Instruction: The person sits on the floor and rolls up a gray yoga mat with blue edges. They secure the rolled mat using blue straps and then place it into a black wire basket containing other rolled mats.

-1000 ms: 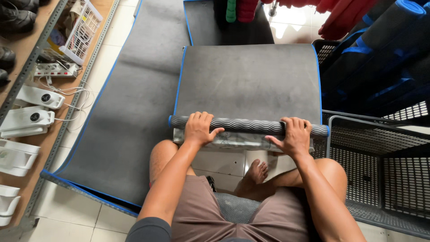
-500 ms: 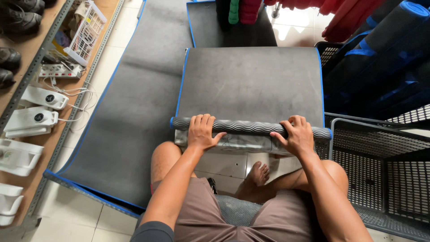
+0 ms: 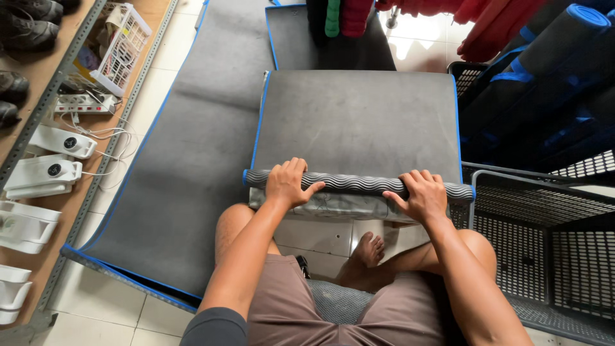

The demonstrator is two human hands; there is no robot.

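A dark grey foam mat point(image 3: 359, 122) with a blue edge lies flat on the floor in front of me. Its near end is curled into a tight roll point(image 3: 355, 184) with a wavy ribbed underside. My left hand point(image 3: 288, 182) presses on the roll's left part, fingers spread over the top. My right hand point(image 3: 419, 195) grips the roll's right part the same way. I sit low with my knees apart and a bare foot point(image 3: 368, 251) below the roll.
A larger grey mat point(image 3: 173, 160) lies to the left. Shelving on the far left holds white devices point(image 3: 48, 173), a power strip and shoes. A black mesh basket point(image 3: 544, 237) stands at the right, with rolled blue-edged mats point(image 3: 544, 70) behind it.
The roll has advanced a little away from me along the mat, and both hands have shifted forward with it.
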